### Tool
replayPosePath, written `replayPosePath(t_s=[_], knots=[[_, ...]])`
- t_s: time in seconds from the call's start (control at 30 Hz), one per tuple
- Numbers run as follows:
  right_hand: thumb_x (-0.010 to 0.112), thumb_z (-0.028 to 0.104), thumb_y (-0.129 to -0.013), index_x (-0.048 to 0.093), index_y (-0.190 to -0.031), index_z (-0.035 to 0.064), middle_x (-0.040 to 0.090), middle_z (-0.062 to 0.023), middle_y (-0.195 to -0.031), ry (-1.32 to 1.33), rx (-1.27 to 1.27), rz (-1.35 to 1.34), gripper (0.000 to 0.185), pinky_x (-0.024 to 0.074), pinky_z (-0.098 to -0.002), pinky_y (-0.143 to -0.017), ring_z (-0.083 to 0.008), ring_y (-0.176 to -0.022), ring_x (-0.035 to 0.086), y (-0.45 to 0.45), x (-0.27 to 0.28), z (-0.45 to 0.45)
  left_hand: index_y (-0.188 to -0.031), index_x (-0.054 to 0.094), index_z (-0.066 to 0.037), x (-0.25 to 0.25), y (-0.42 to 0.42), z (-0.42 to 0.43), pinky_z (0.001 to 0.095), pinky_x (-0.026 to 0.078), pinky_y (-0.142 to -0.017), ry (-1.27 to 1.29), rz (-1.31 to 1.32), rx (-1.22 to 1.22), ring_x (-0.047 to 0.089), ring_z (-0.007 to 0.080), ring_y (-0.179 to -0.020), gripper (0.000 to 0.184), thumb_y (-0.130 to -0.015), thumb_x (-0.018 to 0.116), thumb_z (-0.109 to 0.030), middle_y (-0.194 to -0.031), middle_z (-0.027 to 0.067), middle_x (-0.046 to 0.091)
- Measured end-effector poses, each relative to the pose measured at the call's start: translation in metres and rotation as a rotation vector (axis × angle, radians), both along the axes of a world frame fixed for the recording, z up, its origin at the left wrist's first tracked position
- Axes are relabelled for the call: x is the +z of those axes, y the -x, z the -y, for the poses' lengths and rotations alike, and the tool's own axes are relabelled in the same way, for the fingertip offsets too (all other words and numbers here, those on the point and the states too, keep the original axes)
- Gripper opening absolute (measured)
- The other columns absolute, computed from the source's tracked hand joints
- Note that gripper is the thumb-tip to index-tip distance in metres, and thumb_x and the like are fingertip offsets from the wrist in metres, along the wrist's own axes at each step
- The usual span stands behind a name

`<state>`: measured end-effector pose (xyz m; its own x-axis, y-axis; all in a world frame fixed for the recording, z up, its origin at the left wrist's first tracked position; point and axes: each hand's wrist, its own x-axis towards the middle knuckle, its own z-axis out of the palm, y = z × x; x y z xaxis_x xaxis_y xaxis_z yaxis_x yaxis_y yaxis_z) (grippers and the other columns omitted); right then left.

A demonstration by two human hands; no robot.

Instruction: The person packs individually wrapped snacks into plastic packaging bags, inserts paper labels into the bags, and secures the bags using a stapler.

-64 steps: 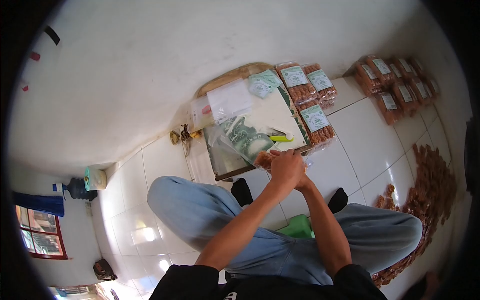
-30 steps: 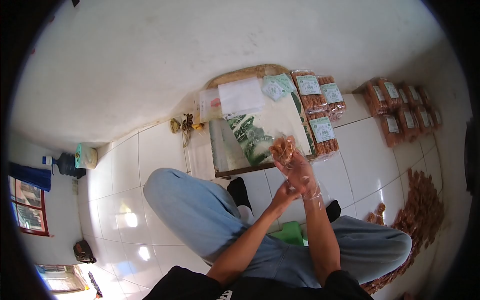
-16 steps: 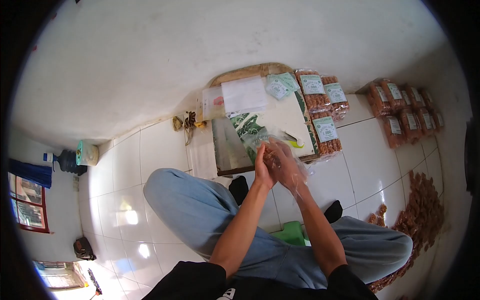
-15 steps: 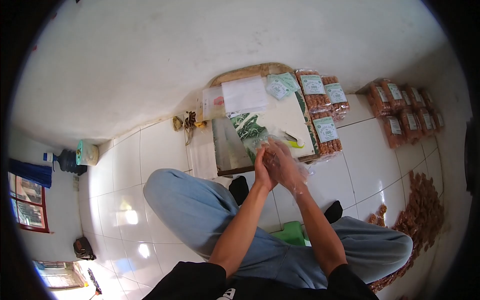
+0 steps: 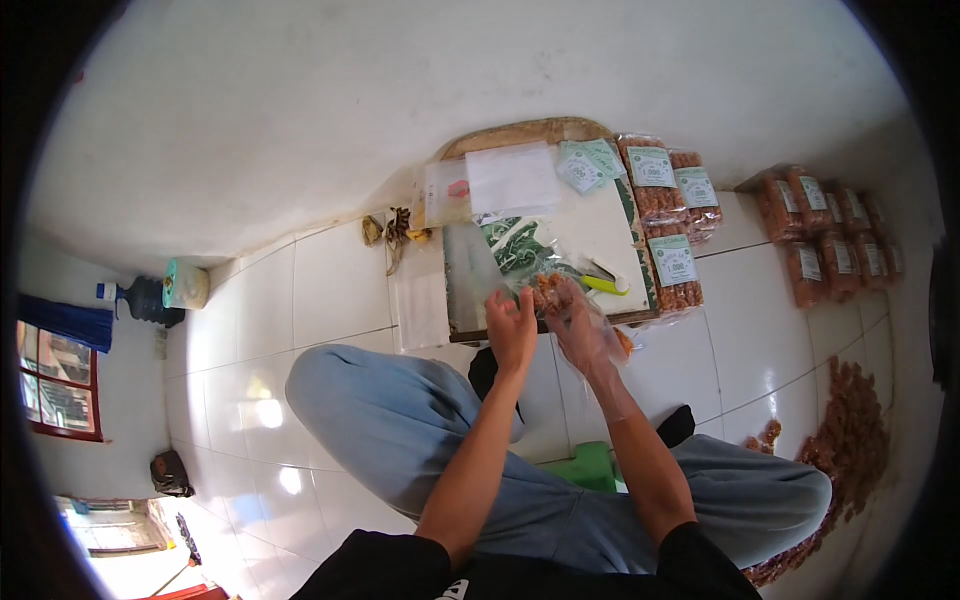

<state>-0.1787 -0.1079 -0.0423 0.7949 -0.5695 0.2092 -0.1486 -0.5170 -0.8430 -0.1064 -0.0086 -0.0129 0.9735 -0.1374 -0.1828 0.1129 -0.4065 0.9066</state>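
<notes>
My right hand (image 5: 582, 328) is closed round a clear plastic bag with brown snack pieces (image 5: 549, 292), over the front edge of the low board (image 5: 590, 240). Plastic film hangs over its wrist. Just left of the bag, my left hand (image 5: 512, 325) has its fingers apart and holds nothing. A yellow-green cutter (image 5: 605, 285) lies on the board to the right of the bag. Behind it are white sheets (image 5: 512, 180) and pale green labels (image 5: 590, 165). An orange-brown piece (image 5: 625, 343) shows beside my right wrist.
Labelled snack packs (image 5: 675, 265) stand along the board's right side. More packs (image 5: 835, 260) are stacked by the wall. A heap of brown pieces (image 5: 850, 425) lies on the floor at right. A green object (image 5: 592, 467) sits between my legs. Dried peels (image 5: 396, 235) lie left of the board.
My left hand has come away from the bag and opened. The bag remains in my right hand, with the brown pieces now more exposed to view. The camera view has shifted slightly.
</notes>
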Motion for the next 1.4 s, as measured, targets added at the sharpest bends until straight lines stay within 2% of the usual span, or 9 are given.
replayPosePath(t_s=[0.33,0.43,0.5,0.63,0.67,0.73,1.03,1.33,1.4], knots=[[0.056,0.005,-0.088,0.045,-0.135,0.0023,0.056,-0.0213,-0.121,-0.031,0.104,0.131,0.048,0.0435,-0.0403,-0.097,-0.0382,-0.114,0.054,-0.011,0.010,-0.004,-0.141,0.032,0.006,-0.037,-0.042,0.008,0.0415,0.040,-0.099,-0.175,0.311,-0.326,0.048,0.0374,-0.119,0.072,-0.093,0.058,-0.041,-0.132,0.0284,0.043],[0.051,0.009,-0.094,0.048,-0.132,-0.0012,0.057,-0.0183,-0.119,-0.478,0.133,0.183,0.039,0.0446,-0.0368,-0.095,-0.0325,-0.111,0.056,-0.020,0.006,-0.004,-0.143,0.031,0.001,-0.037,-0.039,0.006,0.0447,0.032,-0.107,-0.258,0.460,-0.370,0.036,0.0404,-0.131,0.069,-0.095,0.053,-0.043,-0.141,0.0293,0.035],[0.051,0.002,-0.092,0.048,-0.128,-0.0024,0.061,-0.0166,-0.103,-1.201,0.133,0.521,0.037,0.0477,-0.0354,-0.088,-0.0280,-0.098,0.060,-0.040,-0.032,-0.001,-0.147,0.029,-0.003,-0.032,-0.040,0.003,0.0464,0.027,-0.111,-0.679,0.750,-0.462,0.030,0.0382,-0.137,0.071,-0.096,0.047,-0.050,-0.149,0.0248,0.028],[0.052,0.003,-0.091,0.059,-0.110,-0.0042,0.063,-0.0146,-0.109,-1.437,0.043,0.485,0.021,0.0464,-0.0353,-0.086,-0.0260,-0.104,0.059,-0.038,-0.028,-0.001,-0.145,0.028,0.005,-0.020,-0.081,-0.006,0.0465,0.025,-0.111,-0.755,0.956,-0.738,0.030,0.0375,-0.138,0.077,-0.095,0.047,-0.051,-0.150,0.0246,0.029],[0.054,-0.001,-0.086,0.058,-0.109,-0.0031,0.063,-0.0143,-0.103,-0.829,0.007,0.378,0.023,0.0464,-0.0364,-0.083,-0.0275,-0.099,0.059,-0.032,-0.024,0.000,-0.147,0.026,0.002,-0.010,-0.095,-0.011,0.0465,0.023,-0.112,-0.715,0.980,-0.898,0.027,0.0339,-0.140,0.080,-0.094,0.045,-0.055,-0.153,0.0205,0.026],[0.057,-0.004,-0.081,0.058,-0.107,-0.0020,0.063,-0.0139,-0.096,-0.229,-0.033,0.256,0.027,0.0464,-0.0375,-0.081,-0.0290,-0.094,0.059,-0.030,-0.030,0.002,-0.149,0.022,-0.001,0.019,-0.117,-0.019,0.0443,0.020,-0.115,-0.751,1.022,-1.185,0.022,0.0273,-0.143,0.093,-0.087,0.049,-0.065,-0.156,0.0136,0.022],[0.056,-0.007,-0.076,0.067,-0.109,0.0027,0.062,-0.0168,-0.091,-0.327,-0.001,0.487,0.035,0.0446,-0.0415,-0.080,-0.0352,-0.087,0.057,-0.037,-0.059,0.005,-0.149,0.023,-0.001,0.051,-0.131,-0.005,0.0411,0.017,-0.118,-0.930,1.173,-1.693,0.019,0.0239,-0.145,0.102,-0.075,0.070,-0.054,-0.157,0.0107,0.021],[0.063,0.000,-0.075,0.059,-0.126,0.0015,0.063,-0.0189,-0.091,0.103,0.121,0.215,0.051,0.0441,-0.0438,-0.080,-0.0387,-0.089,0.057,-0.032,-0.055,0.019,-0.146,0.026,0.002,0.036,-0.123,0.000,0.0409,0.014,-0.119,-0.925,1.293,-1.535,0.020,0.0237,-0.144,0.106,-0.070,0.072,-0.057,-0.154,0.0121,0.027],[0.065,0.001,-0.073,0.059,-0.126,0.0017,0.064,-0.0182,-0.092,-0.265,0.195,0.264,0.053,0.0448,-0.0445,-0.079,-0.0390,-0.088,0.058,-0.037,-0.064,0.022,-0.146,0.027,0.002,0.030,-0.127,0.000,0.0406,0.014,-0.119,-0.893,1.311,-1.522,0.020,0.0240,-0.144,0.106,-0.071,0.071,-0.058,-0.154,0.0125,0.027]])
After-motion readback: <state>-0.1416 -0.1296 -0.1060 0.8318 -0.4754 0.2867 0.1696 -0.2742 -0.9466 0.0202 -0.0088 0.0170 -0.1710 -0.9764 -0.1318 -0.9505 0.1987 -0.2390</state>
